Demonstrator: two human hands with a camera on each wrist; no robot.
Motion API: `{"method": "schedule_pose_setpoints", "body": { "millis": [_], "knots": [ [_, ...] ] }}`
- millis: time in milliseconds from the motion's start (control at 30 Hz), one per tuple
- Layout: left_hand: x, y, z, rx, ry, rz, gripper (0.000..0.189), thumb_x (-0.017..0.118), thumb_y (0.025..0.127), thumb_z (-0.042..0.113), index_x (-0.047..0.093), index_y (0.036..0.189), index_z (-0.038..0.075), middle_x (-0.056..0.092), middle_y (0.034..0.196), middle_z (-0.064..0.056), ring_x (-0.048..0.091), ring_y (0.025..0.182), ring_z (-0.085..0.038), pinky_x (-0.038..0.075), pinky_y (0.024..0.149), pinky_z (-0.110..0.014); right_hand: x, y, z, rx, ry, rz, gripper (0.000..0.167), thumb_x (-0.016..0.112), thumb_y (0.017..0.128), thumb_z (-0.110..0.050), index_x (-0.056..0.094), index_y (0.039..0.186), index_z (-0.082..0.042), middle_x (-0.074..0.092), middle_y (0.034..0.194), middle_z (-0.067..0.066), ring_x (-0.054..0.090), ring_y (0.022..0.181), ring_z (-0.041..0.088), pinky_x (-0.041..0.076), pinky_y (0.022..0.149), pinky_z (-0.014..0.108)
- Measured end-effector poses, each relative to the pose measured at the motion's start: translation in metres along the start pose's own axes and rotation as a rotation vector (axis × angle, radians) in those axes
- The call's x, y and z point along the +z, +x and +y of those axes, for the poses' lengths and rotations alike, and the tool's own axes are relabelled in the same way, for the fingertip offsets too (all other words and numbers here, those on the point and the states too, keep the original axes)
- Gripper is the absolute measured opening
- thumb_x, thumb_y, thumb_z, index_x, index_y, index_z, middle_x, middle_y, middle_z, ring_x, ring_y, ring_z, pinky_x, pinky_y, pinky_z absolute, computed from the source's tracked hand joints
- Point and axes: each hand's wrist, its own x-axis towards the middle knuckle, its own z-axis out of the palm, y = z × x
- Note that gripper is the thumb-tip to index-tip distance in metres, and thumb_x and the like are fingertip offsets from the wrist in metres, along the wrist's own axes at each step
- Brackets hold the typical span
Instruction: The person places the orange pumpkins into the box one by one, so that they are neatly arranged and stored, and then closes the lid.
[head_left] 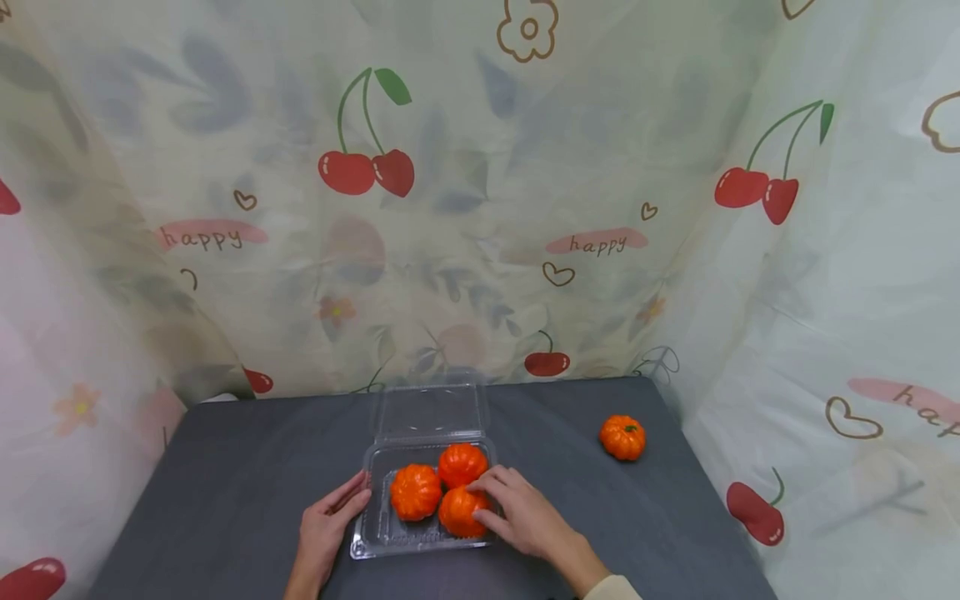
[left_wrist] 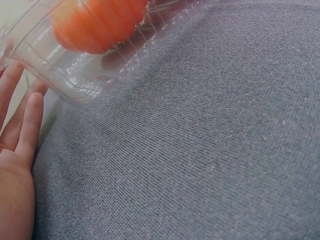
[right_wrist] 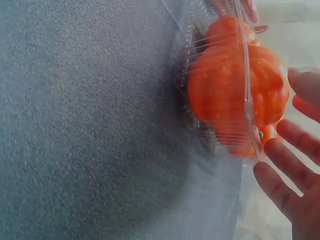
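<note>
A clear plastic clamshell box (head_left: 420,550) lies on the table with its lid (head_left: 430,412) folded back. Three small orange pumpkins sit inside: one at the left (head_left: 415,493), one at the back right (head_left: 462,463), one at the front right (head_left: 456,513). My left hand (head_left: 327,525) rests its fingers along the box's left side; in the left wrist view they look straight. Over the front right pumpkin is my right hand (head_left: 525,512), thumb and fingertips right at its top and side. The right wrist view shows those fingers (right_wrist: 285,152) spread and loose beside the box rim.
Another orange pumpkin (head_left: 622,437), with a green stem, stands alone on the grey cloth-covered table (head_left: 585,500) towards the back right. Printed curtains (head_left: 450,250) with cherries and hearts hang behind the table and along both sides.
</note>
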Motion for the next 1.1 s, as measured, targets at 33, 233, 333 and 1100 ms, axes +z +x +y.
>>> {"method": "schedule_pose_setpoints", "body": {
  "millis": [33, 233, 333, 1100],
  "knots": [
    [0.0, 0.0, 0.0, -0.003, 0.0, 0.0, 0.058, 0.086, 0.083, 0.024, 0.067, 0.135, 0.007, 0.077, 0.114, 0.011, 0.071, 0.101, 0.006, 0.055, 0.086, -0.01, 0.0, 0.0, 0.0, 0.002, -0.004, 0.003, 0.029, 0.067, 0.099, -0.038, 0.066, 0.126, -0.026, 0.063, 0.119, -0.008, 0.057, 0.102, 0.01, 0.054, 0.091, 0.031],
    [0.0, 0.001, 0.0, -0.011, 0.009, 0.002, 0.059, 0.087, 0.082, 0.026, 0.067, 0.135, 0.008, 0.077, 0.114, 0.011, 0.07, 0.101, 0.008, 0.055, 0.086, -0.01, -0.003, -0.001, -0.001, 0.018, -0.024, 0.082, 0.032, 0.069, 0.098, -0.036, 0.067, 0.126, -0.022, 0.064, 0.118, -0.005, 0.057, 0.102, 0.012, 0.054, 0.09, 0.033],
    [0.0, 0.001, 0.0, -0.015, 0.008, -0.003, 0.06, 0.087, 0.082, 0.028, 0.067, 0.135, 0.009, 0.077, 0.116, 0.009, 0.07, 0.101, 0.008, 0.055, 0.086, -0.01, -0.004, -0.002, -0.002, 0.045, -0.042, 0.12, 0.036, 0.069, 0.098, -0.037, 0.066, 0.129, -0.021, 0.062, 0.121, -0.005, 0.056, 0.105, 0.013, 0.053, 0.091, 0.035],
    [-0.001, 0.002, -0.002, -0.027, 0.027, -0.001, 0.057, 0.086, 0.084, 0.027, 0.067, 0.135, 0.011, 0.077, 0.113, 0.016, 0.071, 0.101, 0.007, 0.054, 0.086, -0.009, -0.011, -0.003, 0.018, 0.366, -0.284, 0.092, 0.073, 0.052, 0.094, -0.071, 0.041, 0.155, -0.033, 0.04, 0.158, 0.016, 0.038, 0.144, 0.046, 0.031, 0.115, 0.072]
  ]
}}
